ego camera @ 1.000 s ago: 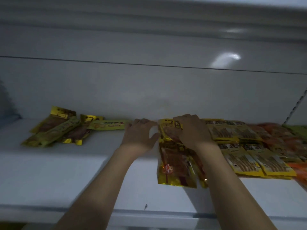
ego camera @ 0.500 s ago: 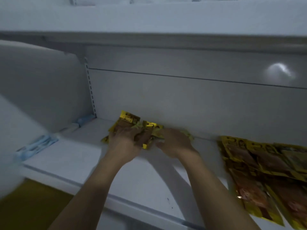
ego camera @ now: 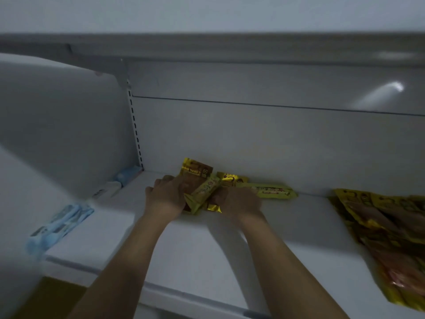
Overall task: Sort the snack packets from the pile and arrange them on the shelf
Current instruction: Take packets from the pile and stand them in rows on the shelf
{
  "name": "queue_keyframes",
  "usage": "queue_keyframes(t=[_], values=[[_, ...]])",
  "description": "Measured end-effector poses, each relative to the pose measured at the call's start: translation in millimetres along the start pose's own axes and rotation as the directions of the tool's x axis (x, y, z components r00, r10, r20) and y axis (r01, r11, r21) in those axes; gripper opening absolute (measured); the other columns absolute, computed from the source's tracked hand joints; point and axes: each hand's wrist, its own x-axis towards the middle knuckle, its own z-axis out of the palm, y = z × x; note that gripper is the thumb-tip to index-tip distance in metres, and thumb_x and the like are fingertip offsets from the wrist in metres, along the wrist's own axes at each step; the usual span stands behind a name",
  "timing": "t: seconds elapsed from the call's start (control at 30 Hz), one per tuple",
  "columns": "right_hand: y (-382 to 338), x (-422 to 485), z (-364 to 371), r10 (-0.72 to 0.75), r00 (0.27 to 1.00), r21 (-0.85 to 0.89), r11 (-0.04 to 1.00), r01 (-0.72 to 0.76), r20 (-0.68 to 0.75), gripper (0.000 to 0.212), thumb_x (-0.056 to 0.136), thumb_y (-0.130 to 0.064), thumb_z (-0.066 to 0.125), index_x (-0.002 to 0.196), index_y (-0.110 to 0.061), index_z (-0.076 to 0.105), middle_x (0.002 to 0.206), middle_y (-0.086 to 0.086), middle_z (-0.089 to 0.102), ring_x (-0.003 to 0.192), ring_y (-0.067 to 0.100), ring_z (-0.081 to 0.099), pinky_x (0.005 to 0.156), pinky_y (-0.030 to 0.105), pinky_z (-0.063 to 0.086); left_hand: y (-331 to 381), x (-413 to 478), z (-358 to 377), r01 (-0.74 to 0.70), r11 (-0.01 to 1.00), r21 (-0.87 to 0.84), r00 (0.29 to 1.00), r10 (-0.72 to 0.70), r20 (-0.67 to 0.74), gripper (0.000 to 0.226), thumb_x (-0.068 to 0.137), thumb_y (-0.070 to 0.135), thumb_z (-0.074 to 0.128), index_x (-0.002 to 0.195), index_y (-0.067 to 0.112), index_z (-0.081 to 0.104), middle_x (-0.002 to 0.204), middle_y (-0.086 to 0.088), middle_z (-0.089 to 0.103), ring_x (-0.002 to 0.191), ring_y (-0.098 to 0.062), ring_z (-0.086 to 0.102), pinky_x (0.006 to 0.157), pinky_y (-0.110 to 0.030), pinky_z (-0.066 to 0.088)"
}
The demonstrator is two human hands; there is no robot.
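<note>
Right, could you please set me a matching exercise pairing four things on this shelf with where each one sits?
Things:
1. left hand
2. long yellow-green packet
3. big packet pile
4. pale blue items

Places:
A. far right of the shelf
B. left edge of the shelf
C. by the back wall, just right of the right hand
D. on the left side of the small packet cluster

Pairs: 1-D; 2-C; 3-A; 4-B.

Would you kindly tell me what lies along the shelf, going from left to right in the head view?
In order: pale blue label strips → left hand → slim yellow packet → right hand → long green-yellow packet → pile of yellow packets.
</note>
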Motion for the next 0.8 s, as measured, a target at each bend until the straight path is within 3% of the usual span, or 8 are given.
queue_keyframes(t=[0.2,0.37,0.5,0.63,0.8], values=[[-8.0,13.3,18.5,0.067,0.996,-0.001,0.998,-0.068,-0.063,0.041,0.093,-0.056,0.048,0.117,-0.030,0.067,0.123,0.002,0.065,0.118,0.026,0.059,0.089,0.033,0.044,-12.0,33.7,2.4,0.025,0.994,-0.102,0.999,-0.021,0.044,0.036,0.102,0.032,0.038,0.136,0.036,0.051,0.133,-0.005,0.055,0.125,-0.030,0.048,0.106,-0.044,0.032],[-6.9,25.6,33.3,0.131,0.983,0.009,0.991,-0.131,-0.130,0.047,0.089,-0.062,0.048,0.119,-0.030,0.065,0.127,0.006,0.061,0.122,0.030,0.051,0.093,0.036,0.043,-17.9,45.7,15.9,0.068,0.982,-0.177,0.975,-0.028,0.221,0.038,0.102,0.043,0.041,0.139,0.042,0.048,0.146,0.001,0.049,0.133,-0.028,0.044,0.112,-0.044,0.028],[0.5,32.0,39.2,0.137,0.976,0.157,0.981,-0.111,-0.166,0.043,0.080,-0.054,0.066,0.114,-0.027,0.062,0.122,0.007,0.058,0.117,0.027,0.053,0.091,0.036,0.046,-21.7,44.5,29.3,0.018,0.975,-0.221,0.988,0.016,0.153,0.035,0.095,0.050,0.053,0.129,0.040,0.057,0.133,0.004,0.060,0.125,-0.027,0.052,0.103,-0.040,0.036],[4.7,34.9,40.5,0.115,0.982,0.379,0.924,-0.050,-0.151,0.052,0.068,-0.038,0.080,0.116,-0.026,0.061,0.119,0.006,0.059,0.109,0.026,0.058,0.085,0.033,0.049,-24.1,44.5,30.1,-0.003,0.940,-0.342,0.996,0.034,0.084,0.034,0.084,0.039,0.069,0.117,0.029,0.066,0.119,-0.003,0.066,0.116,-0.027,0.058,0.092,-0.032,0.040],[10.7,29.6,31.0,0.083,0.966,0.391,0.920,0.020,-0.243,0.047,0.062,-0.020,0.082,0.106,-0.029,0.070,0.107,0.004,0.066,0.103,0.023,0.058,0.077,0.028,0.045,-23.5,43.2,26.0,-0.023,0.871,-0.491,0.998,-0.009,-0.063,0.035,0.078,0.003,0.072,0.112,0.013,0.071,0.111,-0.016,0.067,0.107,-0.033,0.060,0.077,-0.019,0.033]])
